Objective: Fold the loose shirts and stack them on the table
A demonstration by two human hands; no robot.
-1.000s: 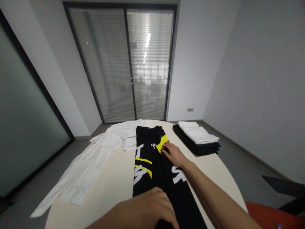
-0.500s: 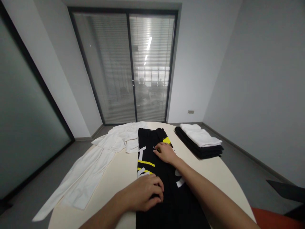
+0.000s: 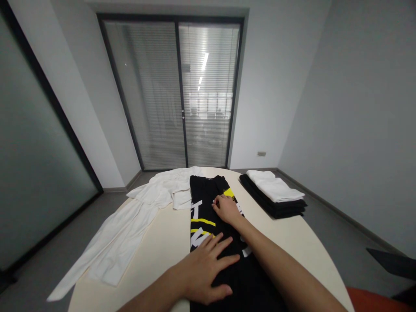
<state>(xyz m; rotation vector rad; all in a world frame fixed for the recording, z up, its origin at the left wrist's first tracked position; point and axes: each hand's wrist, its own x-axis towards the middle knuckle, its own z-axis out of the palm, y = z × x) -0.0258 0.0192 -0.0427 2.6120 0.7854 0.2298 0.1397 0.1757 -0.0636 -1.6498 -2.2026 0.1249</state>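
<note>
Centrally in the lower half of the frame: one black garment (image 3: 224, 242), folded lengthwise into a long narrow strip, lying flat on the pale round table (image 3: 156, 251) and running from the bottom edge up toward the middle.

Handling, as judged: soft knit cloth, light, limp, not fragile; it looks likely to sag and lose its fold if lifted by one point. Best hold appears to be along the folded long edges or at the two ends, both hands at once, or pressed flat under the palms.

Markings: white brush-style lettering and yellow stripes printed on the black cloth. The letters are partly covered by the arms and folded under; no word can be read, and no brand or label shows.

Left hand (image 3: 203, 271): lower centre, palm down on the near part of the strip, fingers spread apart and flat, gripping nothing.

Right hand (image 3: 225, 209): middle of the frame, resting on the far part of the strip beside the yellow print, fingers together and slightly curled; whether they pinch any cloth cannot be told.

Left of the strip: white garment (image 3: 130, 225), unfolded, trailing over the table edge at lower left.

Right of centre: folded stack (image 3: 274, 195), white piece on top of black pieces, well apart from both hands.

Background: glass doors with blinds (image 3: 182, 95), grey walls.
</note>
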